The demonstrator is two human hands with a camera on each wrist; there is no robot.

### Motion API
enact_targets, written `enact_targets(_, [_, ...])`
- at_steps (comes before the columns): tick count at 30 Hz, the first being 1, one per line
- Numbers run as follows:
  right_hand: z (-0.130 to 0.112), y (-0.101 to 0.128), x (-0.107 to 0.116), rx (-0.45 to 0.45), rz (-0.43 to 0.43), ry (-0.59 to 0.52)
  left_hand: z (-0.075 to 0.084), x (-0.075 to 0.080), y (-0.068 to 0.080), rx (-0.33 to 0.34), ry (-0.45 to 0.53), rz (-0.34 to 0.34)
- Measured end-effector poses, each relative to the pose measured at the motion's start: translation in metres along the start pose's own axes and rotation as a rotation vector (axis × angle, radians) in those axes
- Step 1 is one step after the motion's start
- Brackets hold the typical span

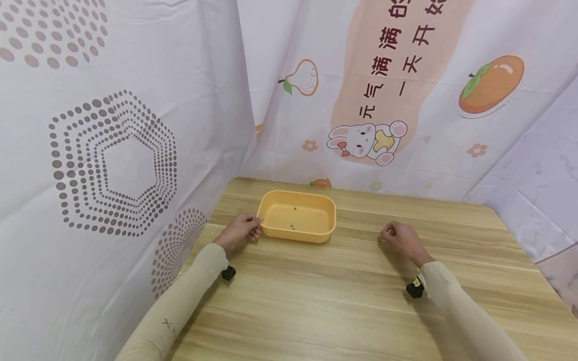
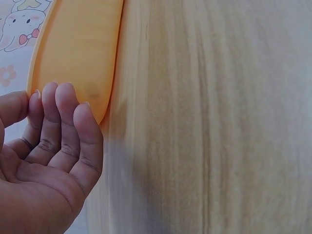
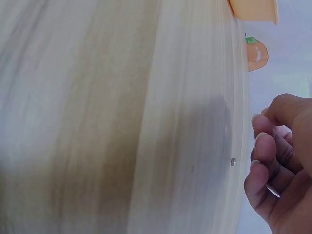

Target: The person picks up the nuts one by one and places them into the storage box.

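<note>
A shallow yellow-orange plastic basin (image 1: 326, 228) stands on the table, with several tiny dark bits on its floor, too small to identify. At its left end, my left hand (image 1: 241, 230) pinches the rim between thumb and fingers; the left wrist view shows the thumb against the basin wall (image 2: 80, 48). Right of the basin and apart from it, my right hand (image 1: 403, 241) hovers with loosely curled fingers. No object shows between those fingers (image 3: 265, 146). Beside them in the right wrist view is a small greyish metal piece (image 3: 233, 162), perhaps a nut.
The wood-grain table (image 1: 298, 301) stretches toward the front and right. A white printed curtain (image 1: 280, 130) hangs behind its back edge, and another patterned curtain (image 1: 135, 165) runs along the left side. Black wrist devices (image 1: 229, 273) sit below both cuffs.
</note>
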State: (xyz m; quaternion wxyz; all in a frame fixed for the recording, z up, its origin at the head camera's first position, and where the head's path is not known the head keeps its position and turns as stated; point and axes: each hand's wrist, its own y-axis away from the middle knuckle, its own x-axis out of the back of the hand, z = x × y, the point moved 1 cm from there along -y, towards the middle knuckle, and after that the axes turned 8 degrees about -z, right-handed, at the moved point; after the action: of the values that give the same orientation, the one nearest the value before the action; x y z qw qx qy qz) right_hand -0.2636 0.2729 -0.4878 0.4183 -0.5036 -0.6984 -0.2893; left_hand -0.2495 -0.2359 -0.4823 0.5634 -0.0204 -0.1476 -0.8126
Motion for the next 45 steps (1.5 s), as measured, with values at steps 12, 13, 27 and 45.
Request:
enact_targets(12, [-0.010, -0.001, 0.002, -0.002, 0.011, -0.008, 0.001, -0.001, 0.000, 0.003, -0.008, 0.014])
enact_targets(13, [-0.011, -0.001, 0.002, -0.001, 0.009, -0.008, 0.001, -0.001, 0.000, 0.005, -0.009, 0.015])
enact_targets(27, [-0.020, -0.004, 0.004, 0.035, 0.004, -0.023, -0.001, -0.002, 0.000, 0.009, -0.013, 0.030])
enact_targets(45, [-0.027, -0.009, 0.001, 0.035, -0.004, -0.040, 0.001, -0.002, 0.001, 0.006, -0.011, 0.033])
